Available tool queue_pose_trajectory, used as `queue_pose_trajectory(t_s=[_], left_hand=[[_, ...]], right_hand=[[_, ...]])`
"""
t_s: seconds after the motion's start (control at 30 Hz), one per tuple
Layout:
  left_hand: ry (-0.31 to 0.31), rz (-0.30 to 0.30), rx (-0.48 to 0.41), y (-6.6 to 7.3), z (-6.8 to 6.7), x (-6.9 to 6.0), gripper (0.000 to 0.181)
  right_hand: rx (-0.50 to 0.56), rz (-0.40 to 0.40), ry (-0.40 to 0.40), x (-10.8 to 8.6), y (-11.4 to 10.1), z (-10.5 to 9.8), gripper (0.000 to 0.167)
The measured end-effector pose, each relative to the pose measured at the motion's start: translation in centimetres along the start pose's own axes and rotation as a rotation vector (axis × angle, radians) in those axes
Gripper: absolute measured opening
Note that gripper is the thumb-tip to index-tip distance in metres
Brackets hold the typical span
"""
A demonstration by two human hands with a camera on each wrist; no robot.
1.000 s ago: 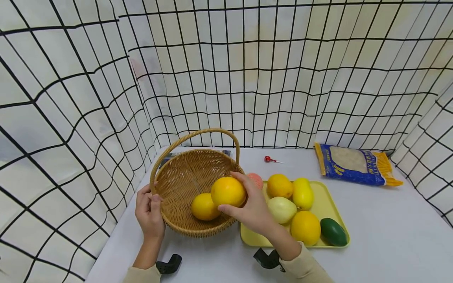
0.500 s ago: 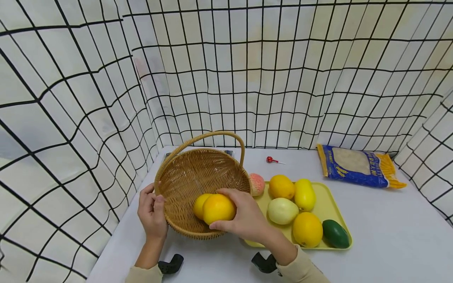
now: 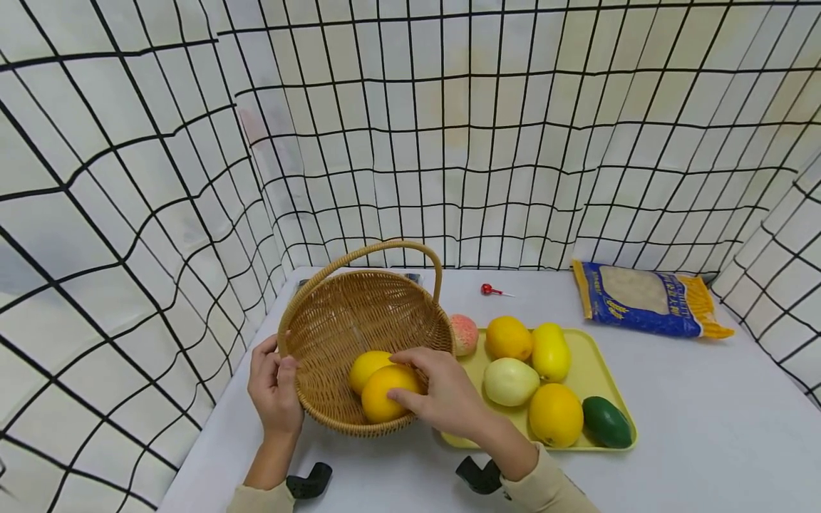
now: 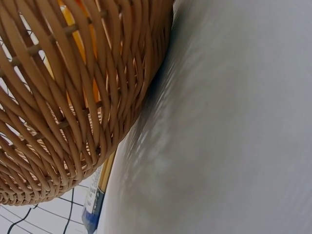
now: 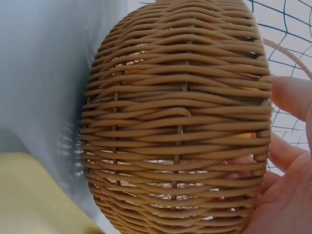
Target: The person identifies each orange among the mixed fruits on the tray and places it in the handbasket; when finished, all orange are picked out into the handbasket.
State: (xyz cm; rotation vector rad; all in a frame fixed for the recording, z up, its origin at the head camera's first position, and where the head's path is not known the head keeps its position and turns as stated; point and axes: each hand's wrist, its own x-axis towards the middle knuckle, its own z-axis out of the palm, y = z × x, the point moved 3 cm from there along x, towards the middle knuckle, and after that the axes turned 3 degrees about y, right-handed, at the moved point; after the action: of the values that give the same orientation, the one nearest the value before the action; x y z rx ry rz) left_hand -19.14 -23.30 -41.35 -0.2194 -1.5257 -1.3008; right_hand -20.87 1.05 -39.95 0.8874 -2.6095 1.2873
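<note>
Wicker basket (image 3: 333,320) stands on the white table (image 3: 705,413), its mouth toward the person; whether the base sits flat or is tipped, cannot tell. Left hand (image 3: 276,392) grips its left side at the rim, by the foot of the handle (image 3: 391,244), presumably because the rounded body would shift if nudged from the other side. Right hand (image 3: 445,395) reaches in over the right, near part of the rim, thumb and fingers curled about an orange (image 3: 380,399) low inside. Thumb on the near face, fingers across the top: a hold that suits a smooth ball and spares the knuckles from the wall. A second yellow-orange fruit (image 3: 365,365) lies just behind it, partly covered; both sit toward the near side, where the bowl's curve would tend to gather round things. Yellow tray (image 3: 590,363) is close by on the right, within easy reach of that arm; its raised lip likely checks rolling. On it: two more oranges, a pale green fruit (image 3: 511,382), a long yellow one (image 3: 551,353) and a dark green one (image 3: 606,422). Pinkish fruit (image 3: 464,335) at the tray's far left corner, half screened by the basket.
</note>
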Motion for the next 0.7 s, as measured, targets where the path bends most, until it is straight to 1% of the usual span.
queue_pose_trajectory(t_s=[0.1, 0.17, 0.23, 0.33, 0.4, 0.5, 0.57, 0.7], left_hand=[[-0.006, 0.004, -0.008, 0.0, -0.1, 0.1, 0.027], [-0.009, -0.006, -0.016, 0.0, -0.1, 0.2, 0.028], [-0.010, -0.030, -0.012, -0.1, -0.1, 0.2, 0.029], [-0.002, -0.089, 0.004, -0.7, -0.2, 0.2, 0.030], [0.013, -0.124, 0.013, -1.7, -0.4, 0.0, 0.031], [0.035, -0.172, 0.018, -3.5, -0.9, -0.3, 0.032], [0.048, -0.211, 0.018, -4.5, -1.2, -0.5, 0.034], [0.074, -0.305, -0.050, -5.3, -1.6, -0.6, 0.036]], right_hand=[[0.070, -0.016, 0.018, 0.1, -0.1, -0.3, 0.042], [0.123, -0.030, 0.040, 0.1, -0.1, -0.7, 0.038], [0.156, -0.054, 0.073, 0.1, 0.0, -1.1, 0.035], [0.182, -0.076, 0.120, 0.1, 0.0, -1.7, 0.031], [0.173, -0.075, 0.146, 0.0, 0.0, -2.2, 0.031], [0.158, -0.043, 0.159, 0.0, 0.0, -2.8, 0.031], [0.155, -0.040, 0.167, 0.0, 0.0, -3.3, 0.030], [0.150, -0.083, 0.206, 0.1, 0.1, -4.2, 0.031]])
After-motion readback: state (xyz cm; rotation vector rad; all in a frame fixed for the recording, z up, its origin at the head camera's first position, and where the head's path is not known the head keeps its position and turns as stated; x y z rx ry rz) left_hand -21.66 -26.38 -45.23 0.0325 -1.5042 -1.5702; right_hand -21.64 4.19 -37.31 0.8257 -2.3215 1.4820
